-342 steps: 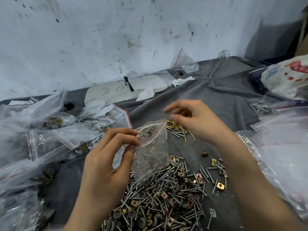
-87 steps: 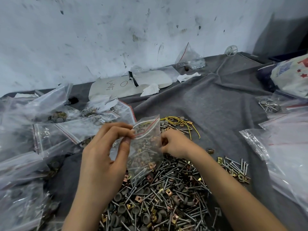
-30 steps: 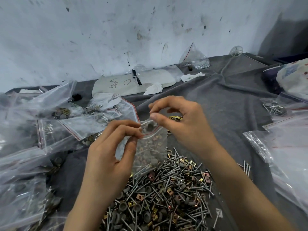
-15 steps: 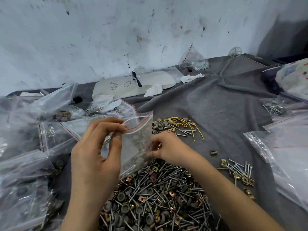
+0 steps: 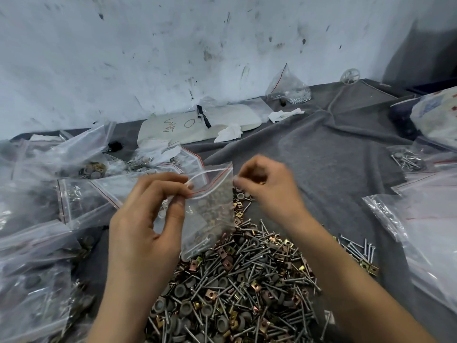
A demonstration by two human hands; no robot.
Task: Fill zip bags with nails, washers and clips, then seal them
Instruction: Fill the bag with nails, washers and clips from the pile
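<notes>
Above one hardware pile (image 5: 247, 288), the left hand (image 5: 146, 219) pinches one zip bag (image 5: 212, 209).

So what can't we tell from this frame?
Head view only.
Right hand: motion-blurred, fingers curled; what it holds, if anything, is unclear.
Zip bag contents: cloudy plastic, too small to count.
Pile of nails, washers and clips: cut off by bottom edge.
Left hand covers the bag's left corner.
</notes>
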